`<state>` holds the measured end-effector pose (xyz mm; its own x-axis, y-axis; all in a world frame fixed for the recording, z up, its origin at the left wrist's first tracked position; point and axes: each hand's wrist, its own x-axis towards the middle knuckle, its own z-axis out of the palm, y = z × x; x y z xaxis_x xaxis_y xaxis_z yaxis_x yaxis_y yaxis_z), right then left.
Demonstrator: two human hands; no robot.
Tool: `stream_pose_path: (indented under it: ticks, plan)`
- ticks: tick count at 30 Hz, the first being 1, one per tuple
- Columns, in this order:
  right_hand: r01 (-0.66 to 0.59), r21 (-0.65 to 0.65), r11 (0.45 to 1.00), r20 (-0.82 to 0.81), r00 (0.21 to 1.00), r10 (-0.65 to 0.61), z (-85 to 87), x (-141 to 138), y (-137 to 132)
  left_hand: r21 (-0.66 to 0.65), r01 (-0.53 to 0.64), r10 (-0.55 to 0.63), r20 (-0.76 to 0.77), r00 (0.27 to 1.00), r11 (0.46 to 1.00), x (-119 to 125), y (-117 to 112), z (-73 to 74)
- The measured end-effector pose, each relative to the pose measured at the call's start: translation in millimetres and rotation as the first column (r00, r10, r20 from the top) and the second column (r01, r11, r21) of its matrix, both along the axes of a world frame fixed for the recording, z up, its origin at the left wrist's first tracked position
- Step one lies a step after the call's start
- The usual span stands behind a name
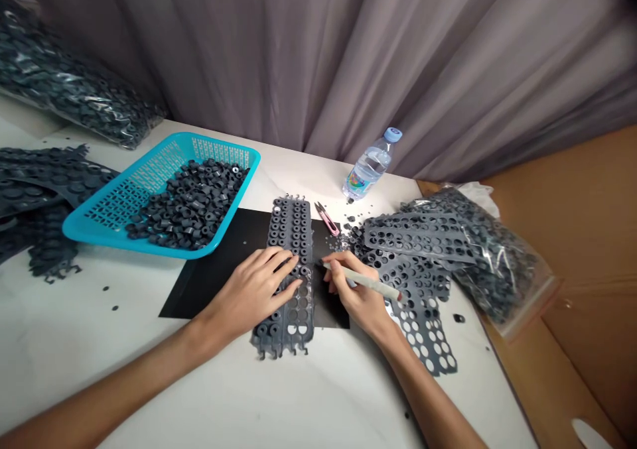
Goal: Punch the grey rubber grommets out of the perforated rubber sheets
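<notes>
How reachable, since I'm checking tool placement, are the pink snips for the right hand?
Probably yes: the pink snips lie uncovered just beyond the right hand, though it grips a pen-like tool.

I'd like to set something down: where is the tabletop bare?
Between the forearms, the near white table is mostly bare. A smaller patch lies between the blue basket and water bottle. Crowded: right of the right hand, with holed sheets and a plastic bag.

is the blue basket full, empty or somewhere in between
Somewhere in between: small dark pieces heap over the right side of the blue basket, while bare lattice shows at its left.
</notes>
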<state>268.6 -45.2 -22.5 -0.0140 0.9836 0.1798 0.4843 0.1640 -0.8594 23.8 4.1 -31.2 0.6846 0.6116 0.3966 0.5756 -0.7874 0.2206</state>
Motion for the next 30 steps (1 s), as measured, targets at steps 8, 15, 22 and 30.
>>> stream_pose_path:
  ticks: [8, 15, 22, 30]
  plan:
    - [-0.087, -0.148, 0.985, -0.154, 0.986, 0.064, 3.5, -12, -3, -0.04, -0.049, 0.047, -0.056, 0.997, 0.998, -4, 4, 8.6]
    - [-0.075, -0.197, 0.977, -0.186, 0.982, 0.038, 7.9, -22, -5, -0.176, -0.118, 0.117, -0.02, 0.993, 0.977, -8, 10, 3.1]
    - [-0.091, -0.236, 0.967, -0.313, 0.949, 0.013, 0.3, -23, -2, -0.285, 0.038, -0.032, 0.025, 0.999, 0.958, -13, 4, 14.6]
    - [-0.09, -0.281, 0.955, -0.29, 0.957, 0.004, -1.2, -25, -3, -0.403, 0.091, -0.069, 0.07, 0.995, 0.911, -14, 8, 16.1]
